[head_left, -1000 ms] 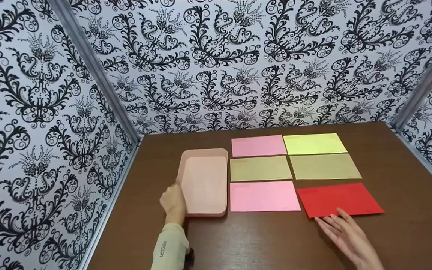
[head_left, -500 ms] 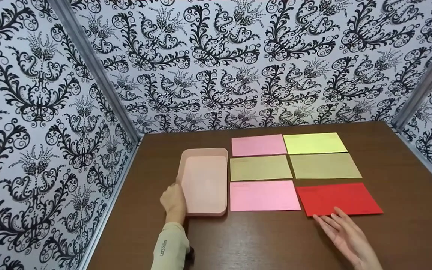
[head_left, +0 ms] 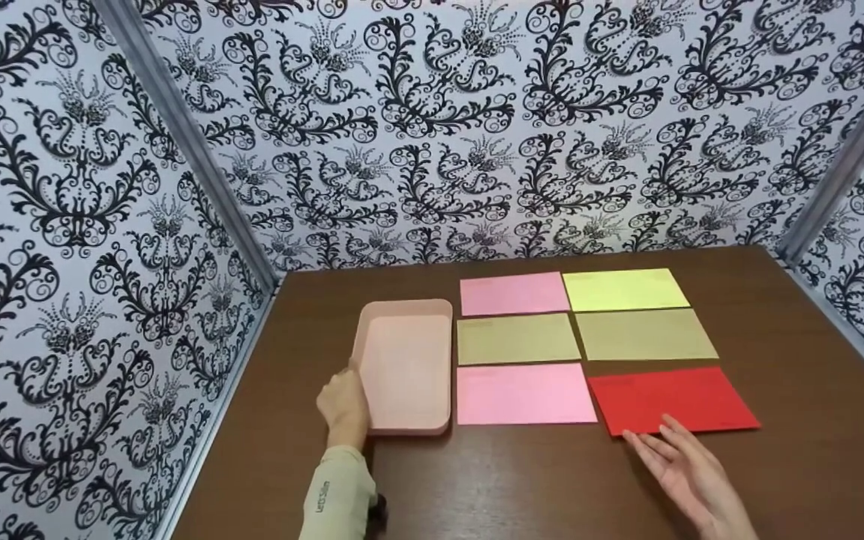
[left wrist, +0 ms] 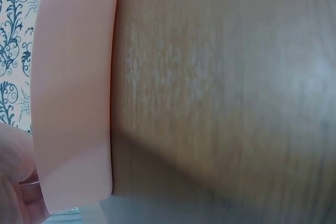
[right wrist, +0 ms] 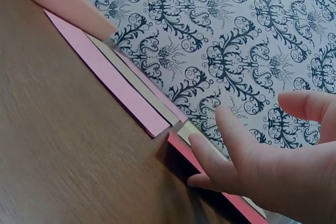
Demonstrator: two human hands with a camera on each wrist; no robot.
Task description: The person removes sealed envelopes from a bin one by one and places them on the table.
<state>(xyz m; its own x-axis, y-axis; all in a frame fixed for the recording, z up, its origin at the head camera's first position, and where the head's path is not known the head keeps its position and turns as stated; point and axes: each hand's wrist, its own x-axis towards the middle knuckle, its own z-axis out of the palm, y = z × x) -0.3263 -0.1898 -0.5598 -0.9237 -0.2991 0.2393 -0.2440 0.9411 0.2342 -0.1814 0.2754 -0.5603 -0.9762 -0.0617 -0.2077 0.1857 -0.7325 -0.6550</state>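
My left hand (head_left: 343, 405) grips the left side wall of a shallow pink tray (head_left: 408, 367). In the left wrist view, part of that hand (left wrist: 16, 177) shows beside the tray wall (left wrist: 73, 87). My right hand (head_left: 691, 472) has its fingers extended, fingertips at the near edge of a red envelope (head_left: 672, 397). The right wrist view shows the thumb and fingers spread apart, with the lowest fingertip at the envelope's edge (right wrist: 184, 150). A dark shadow lies under that edge, which looks slightly raised. Nothing lies in the tray.
Right of the tray, two columns of envelopes lie flat: a light pink one (head_left: 526, 394), an olive one (head_left: 518, 339), a darker pink one (head_left: 514, 293), a second olive one (head_left: 646, 334) and a yellow one (head_left: 627, 289). Patterned walls (head_left: 432, 135) enclose the brown table (head_left: 507, 487).
The head view has shifted slightly. My right fingertips have slid a little to the left along the red envelope's near edge. My left hand and the tray have stayed in place.
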